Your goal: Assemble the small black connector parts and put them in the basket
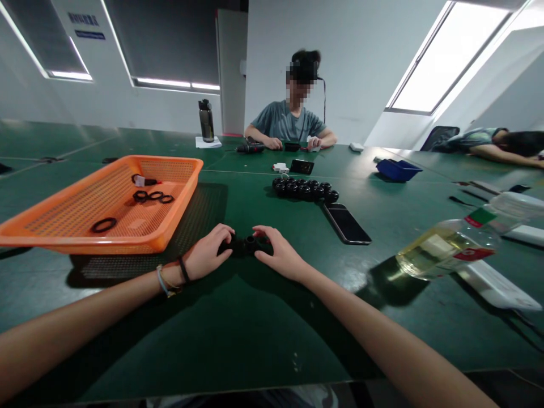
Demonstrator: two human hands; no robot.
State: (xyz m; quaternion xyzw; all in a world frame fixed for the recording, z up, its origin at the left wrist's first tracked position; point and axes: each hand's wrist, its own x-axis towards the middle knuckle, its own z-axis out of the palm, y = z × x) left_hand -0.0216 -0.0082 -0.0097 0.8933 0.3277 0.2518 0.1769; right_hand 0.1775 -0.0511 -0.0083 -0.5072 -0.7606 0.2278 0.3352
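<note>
Between my two hands is a small black part (245, 245) with a round, tube-like opening standing up near its middle, just above the green table. My left hand (209, 251) has its fingers and thumb curled around the left end, a dark band and bracelets on the wrist. My right hand (281, 253) grips the right end between thumb and fingers. Whether the black part is one piece or several joined is too dark to tell. Beyond my hands, shiny black round pieces (304, 189) sit grouped in rows, with a dark-screened phone (347, 224) touching or close to them.
To the left, an orange basket (187, 195) holds black rings (104, 225). A bottle of yellowish liquid (446, 249) and a white block (499, 285) lie right. Farther back are a blue tray (398, 170), power drill (250, 146), dark drinking bottle (206, 122) and a seated person (289, 122).
</note>
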